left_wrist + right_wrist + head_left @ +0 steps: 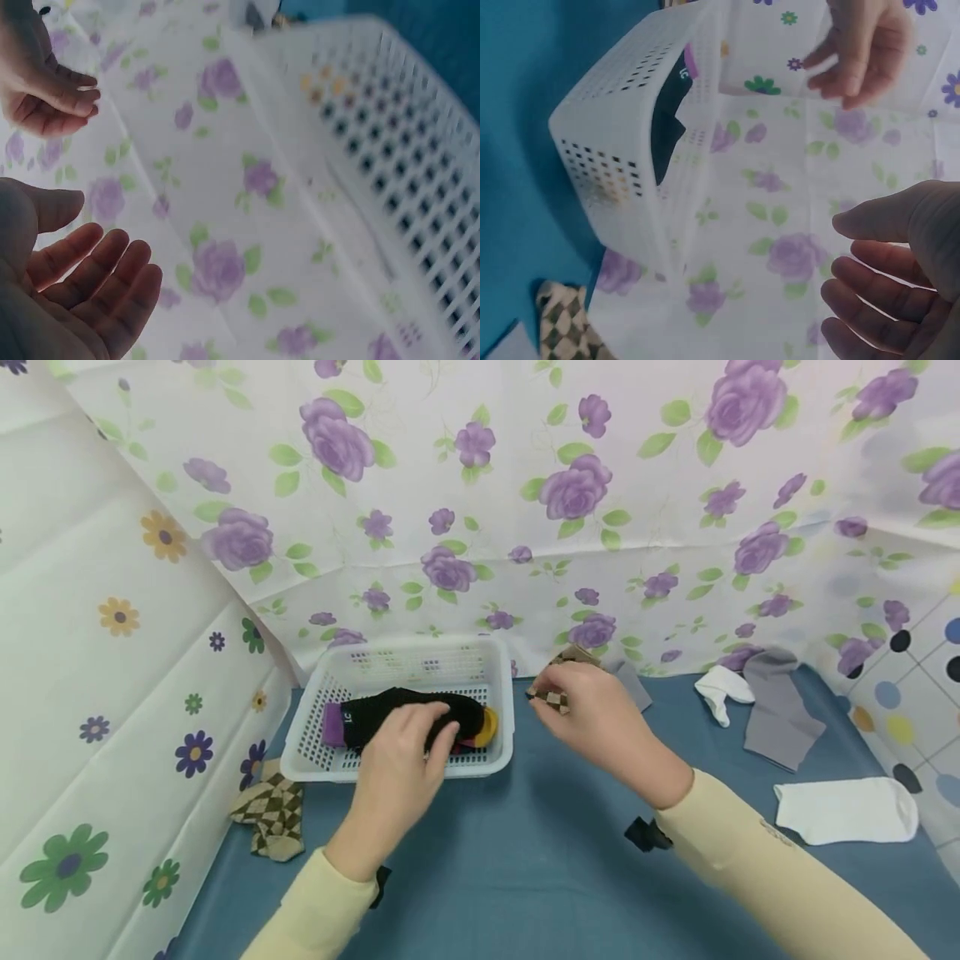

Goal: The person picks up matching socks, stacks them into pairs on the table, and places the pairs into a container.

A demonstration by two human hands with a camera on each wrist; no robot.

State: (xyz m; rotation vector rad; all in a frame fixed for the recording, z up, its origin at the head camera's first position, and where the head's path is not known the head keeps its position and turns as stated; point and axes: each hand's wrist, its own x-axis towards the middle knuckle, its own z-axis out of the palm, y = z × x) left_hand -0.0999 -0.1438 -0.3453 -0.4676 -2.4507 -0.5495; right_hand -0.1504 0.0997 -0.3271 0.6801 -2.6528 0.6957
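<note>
In the head view my left hand point(397, 772) is over the near side of a white basket point(296, 752), its fingers loosely bent and holding nothing. Inside the basket lie a black sock point(382, 706) and purple point(333, 725) and yellow point(490, 727) pieces. My right hand point(600, 714) hovers right of the basket, above a brown checkered sock point(577, 656) that it partly covers. Both wrist views show relaxed fingers and empty palms, the left hand point(82, 277) and the right hand point(892, 277) clear of the basket.
Another checkered sock point(277, 814) lies left of the basket. A grey piece point(632, 685) sits behind my right hand. Farther right are a small white sock point(723, 687), a grey sock point(780, 710) and a long white sock point(846, 811). Floral cloth point(480, 510) hangs behind.
</note>
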